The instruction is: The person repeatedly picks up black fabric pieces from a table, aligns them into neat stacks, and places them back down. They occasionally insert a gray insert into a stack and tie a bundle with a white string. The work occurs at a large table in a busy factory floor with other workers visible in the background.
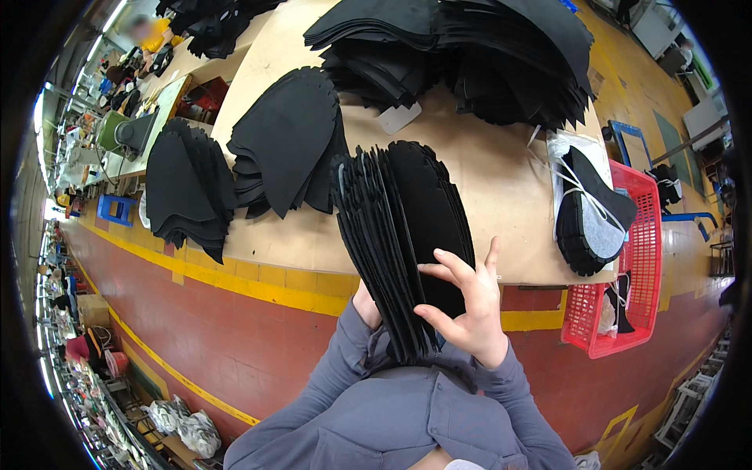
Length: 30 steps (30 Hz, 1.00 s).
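Note:
A thick stack of black cut fabric pieces [380, 243] stands on edge and fanned at the front of the table, its lower end reaching past the edge toward my body. My left hand [366, 305] holds it from the left and behind; the stack hides the fingers. On its right side, my right hand [470, 305] is open, fingers spread, thumb and fingertips close to the face of the last piece [431, 211]. Whether they touch it, I cannot tell. To the left lie two more fanned piles of black pieces, a larger pile [286, 137] and a smaller pile [188, 184].
Large black piles [517, 55] cover the back of the brown-topped table [501, 188], with a white tag [399, 117] before them. At right, a tied black bundle [587, 211] lies on the table by a red plastic basket [650, 266]. A blue stool [117, 209] stands left.

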Motion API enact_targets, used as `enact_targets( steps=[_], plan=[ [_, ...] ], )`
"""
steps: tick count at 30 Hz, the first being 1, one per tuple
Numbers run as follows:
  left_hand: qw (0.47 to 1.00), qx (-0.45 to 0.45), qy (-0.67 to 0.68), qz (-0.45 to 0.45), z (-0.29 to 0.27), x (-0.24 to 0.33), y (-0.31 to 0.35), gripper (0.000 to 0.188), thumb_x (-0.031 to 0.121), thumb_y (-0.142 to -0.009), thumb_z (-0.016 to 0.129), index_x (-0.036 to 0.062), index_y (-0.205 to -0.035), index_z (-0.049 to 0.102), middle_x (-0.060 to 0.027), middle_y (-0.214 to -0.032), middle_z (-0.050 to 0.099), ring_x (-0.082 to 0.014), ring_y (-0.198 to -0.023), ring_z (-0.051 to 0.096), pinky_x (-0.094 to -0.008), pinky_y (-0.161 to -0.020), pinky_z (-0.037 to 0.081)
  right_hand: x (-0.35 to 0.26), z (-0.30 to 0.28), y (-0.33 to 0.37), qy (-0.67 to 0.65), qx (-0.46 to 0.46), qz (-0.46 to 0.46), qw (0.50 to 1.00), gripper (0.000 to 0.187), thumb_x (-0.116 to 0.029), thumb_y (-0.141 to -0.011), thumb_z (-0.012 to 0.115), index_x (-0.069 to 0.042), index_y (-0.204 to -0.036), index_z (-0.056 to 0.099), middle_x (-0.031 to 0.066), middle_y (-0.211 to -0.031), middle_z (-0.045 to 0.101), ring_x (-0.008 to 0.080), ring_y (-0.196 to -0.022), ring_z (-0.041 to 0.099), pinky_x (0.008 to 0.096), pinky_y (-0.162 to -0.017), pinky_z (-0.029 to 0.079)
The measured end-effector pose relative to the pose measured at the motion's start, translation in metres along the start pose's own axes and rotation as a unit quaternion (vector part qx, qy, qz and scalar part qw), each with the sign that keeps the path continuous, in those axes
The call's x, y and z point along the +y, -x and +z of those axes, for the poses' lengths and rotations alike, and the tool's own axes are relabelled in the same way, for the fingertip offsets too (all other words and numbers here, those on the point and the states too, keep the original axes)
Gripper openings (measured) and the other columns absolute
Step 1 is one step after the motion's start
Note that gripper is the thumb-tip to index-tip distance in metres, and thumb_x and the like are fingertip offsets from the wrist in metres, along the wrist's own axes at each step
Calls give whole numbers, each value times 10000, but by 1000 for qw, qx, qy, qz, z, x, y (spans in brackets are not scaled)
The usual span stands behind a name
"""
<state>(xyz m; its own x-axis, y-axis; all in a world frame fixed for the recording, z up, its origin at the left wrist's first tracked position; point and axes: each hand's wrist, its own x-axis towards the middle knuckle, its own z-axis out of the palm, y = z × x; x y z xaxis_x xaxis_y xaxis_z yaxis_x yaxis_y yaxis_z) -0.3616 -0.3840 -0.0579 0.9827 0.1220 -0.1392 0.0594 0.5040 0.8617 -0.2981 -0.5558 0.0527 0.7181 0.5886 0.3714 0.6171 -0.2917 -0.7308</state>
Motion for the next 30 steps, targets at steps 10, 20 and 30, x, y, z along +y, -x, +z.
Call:
enact_targets(
  steps=[10, 20, 30],
  plan=[
    [1000, -11, -19, 13, -5, -7, -1, 313, 106, -1002, 485, -4, -1289, 541, -126, -1203, 621, -201, -1042, 644, -319, -870, 584, 6, 5, 5, -41, 24, -6, 999, 549, -39, -827, 686, -89, -1337, 487, 57, -1139, 700, 269, -1050, 628, 661, -1141, 93],
    [998, -19, -47, 50, 2, 2, 0, 332, 111, -1002, 483, -8, -1309, 523, -134, -1227, 610, -207, -1055, 640, -322, -884, 580, 12, 10, 6, 67, 60, -75, 993, 477, 1, -825, 644, -160, -1261, 534, 46, -1214, 679, 350, -1214, 518, 648, -1146, 87],
    [998, -25, -44, 42, 6, 6, 4, 349, 142, -1016, 457, -19, -1321, 509, -152, -1232, 607, -221, -1053, 646, -326, -874, 589, -4, 6, 4, -38, 34, 17, 999, 445, -61, -804, 660, -109, -1241, 596, 38, -1073, 718, 300, -1100, 589, 653, -1145, 97]
  ],
)
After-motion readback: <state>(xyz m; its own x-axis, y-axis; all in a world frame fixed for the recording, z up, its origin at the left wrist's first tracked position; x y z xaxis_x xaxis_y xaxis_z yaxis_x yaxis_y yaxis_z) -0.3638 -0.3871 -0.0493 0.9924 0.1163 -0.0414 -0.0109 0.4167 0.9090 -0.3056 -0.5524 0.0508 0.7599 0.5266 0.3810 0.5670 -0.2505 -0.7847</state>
